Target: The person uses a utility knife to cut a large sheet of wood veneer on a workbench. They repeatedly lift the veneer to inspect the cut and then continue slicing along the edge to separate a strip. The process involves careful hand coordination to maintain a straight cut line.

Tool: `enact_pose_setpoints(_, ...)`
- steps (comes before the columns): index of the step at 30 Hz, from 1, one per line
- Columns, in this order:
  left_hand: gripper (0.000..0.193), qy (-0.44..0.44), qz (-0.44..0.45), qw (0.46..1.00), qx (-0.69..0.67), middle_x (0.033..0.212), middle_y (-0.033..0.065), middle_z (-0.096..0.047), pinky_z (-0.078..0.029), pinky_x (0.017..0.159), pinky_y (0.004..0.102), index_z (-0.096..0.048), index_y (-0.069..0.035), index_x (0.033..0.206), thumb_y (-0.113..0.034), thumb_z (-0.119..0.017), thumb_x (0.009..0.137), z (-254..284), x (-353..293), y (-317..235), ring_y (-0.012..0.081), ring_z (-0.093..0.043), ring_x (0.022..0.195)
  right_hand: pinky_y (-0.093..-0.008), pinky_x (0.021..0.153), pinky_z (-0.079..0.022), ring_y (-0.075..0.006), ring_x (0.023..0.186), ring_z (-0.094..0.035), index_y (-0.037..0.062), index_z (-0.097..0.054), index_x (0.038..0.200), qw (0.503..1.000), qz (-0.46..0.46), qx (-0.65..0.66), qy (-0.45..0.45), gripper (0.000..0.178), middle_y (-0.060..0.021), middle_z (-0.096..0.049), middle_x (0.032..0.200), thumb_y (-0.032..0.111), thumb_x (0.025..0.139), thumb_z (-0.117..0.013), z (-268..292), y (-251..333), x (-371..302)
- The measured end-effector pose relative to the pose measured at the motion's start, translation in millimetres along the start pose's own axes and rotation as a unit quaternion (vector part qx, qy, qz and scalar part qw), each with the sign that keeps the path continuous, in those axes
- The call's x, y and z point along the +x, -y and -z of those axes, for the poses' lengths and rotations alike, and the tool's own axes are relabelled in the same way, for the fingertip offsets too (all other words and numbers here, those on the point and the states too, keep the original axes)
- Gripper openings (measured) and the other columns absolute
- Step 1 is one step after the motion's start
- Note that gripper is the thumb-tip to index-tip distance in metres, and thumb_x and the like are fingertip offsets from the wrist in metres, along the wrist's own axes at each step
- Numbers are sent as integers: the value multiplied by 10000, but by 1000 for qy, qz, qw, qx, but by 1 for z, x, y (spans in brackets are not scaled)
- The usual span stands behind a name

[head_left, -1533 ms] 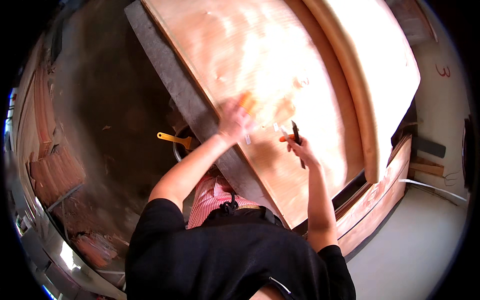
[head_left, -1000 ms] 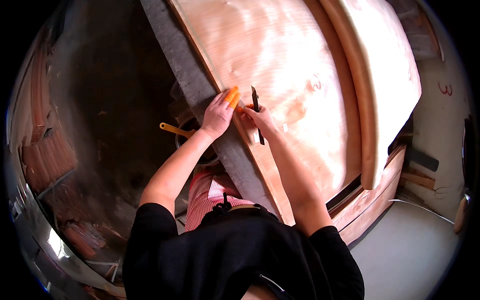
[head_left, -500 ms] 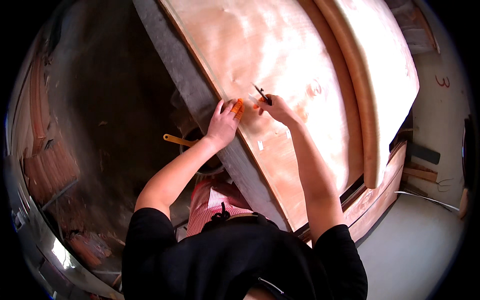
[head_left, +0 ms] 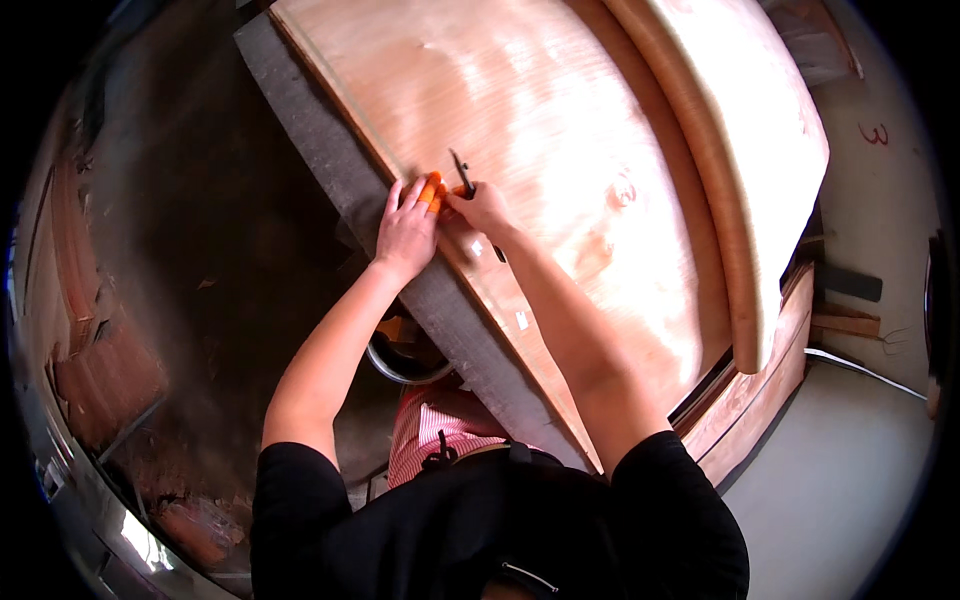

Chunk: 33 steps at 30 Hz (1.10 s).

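Observation:
A large sheet of pale wood veneer (head_left: 500, 90) lies before me, its straight left edge running along a grey board. My left hand (head_left: 408, 228) lies on that edge with fingers stretched out; orange wraps cover some fingers. Close beside it, my right hand (head_left: 484, 210) is closed around a slim dark pointed tool (head_left: 462, 172), like a cutter knife, tilted with its tip up and away from me. Orange shows at the right fingers too, and the fingertips of both hands nearly meet. Small white tape pieces (head_left: 521, 320) stick to the veneer near the edge.
The grey board (head_left: 310, 150) borders the veneer. Below my left forearm is a round bucket (head_left: 410, 375). A rolled veneer edge (head_left: 730, 200) curves along the right. Reddish veneer scraps (head_left: 110, 380) lie at the far left, and stacked boards (head_left: 760, 380) stand at the right.
Both hands have shifted left and slightly away along the veneer edge. My right hand with the dark tool has come closer to my left. The yellow handle in the bucket is now mostly hidden.

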State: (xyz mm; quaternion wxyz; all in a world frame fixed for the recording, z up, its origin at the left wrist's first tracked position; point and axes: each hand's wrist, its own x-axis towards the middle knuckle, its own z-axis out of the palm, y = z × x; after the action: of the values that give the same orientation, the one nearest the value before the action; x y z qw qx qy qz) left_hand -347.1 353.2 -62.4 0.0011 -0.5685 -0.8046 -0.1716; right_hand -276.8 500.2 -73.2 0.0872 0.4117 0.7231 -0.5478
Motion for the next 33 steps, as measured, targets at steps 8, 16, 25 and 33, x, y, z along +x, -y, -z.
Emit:
enact_pose_setpoints(8,343,16,-16,999,38,1235,129,-482,-221,1032,492,-568,-12,1084,-94,-529,754,12,12,-6,261,-394,1203,-308,559,-461,-158,592,-599,37,-644,823,981,102,-155,49,180,-64,-636,651,199,804,-567,87,30,13)
enact_pose_setpoints(16,480,-108,31,991,-74,1254,151,-450,-297,991,443,-490,-21,1190,-247,-593,779,0,111,-13,277,-413,1169,-258,521,-423,-114,559,-531,23,-559,993,993,79,22,-86,209,-38,-630,687,180,855,-547,158,36,28)
enact_pose_setpoints(25,614,-52,55,997,-5,1381,120,-298,-176,1067,433,-359,-39,1302,-348,-554,809,-55,171,-40,245,-261,1287,-319,600,-492,-210,695,-621,20,-573,878,986,33,-3,-161,201,-118,-635,741,174,767,-639,155,8,95)
enact_pose_setpoints(33,572,-40,16,999,-4,1370,100,-319,-185,1046,460,-428,-107,1265,-432,-532,805,-51,181,-43,233,-278,1274,-380,683,-494,-316,767,-627,-11,-594,856,983,32,-75,-165,273,-203,-632,781,218,710,-626,154,14,101)
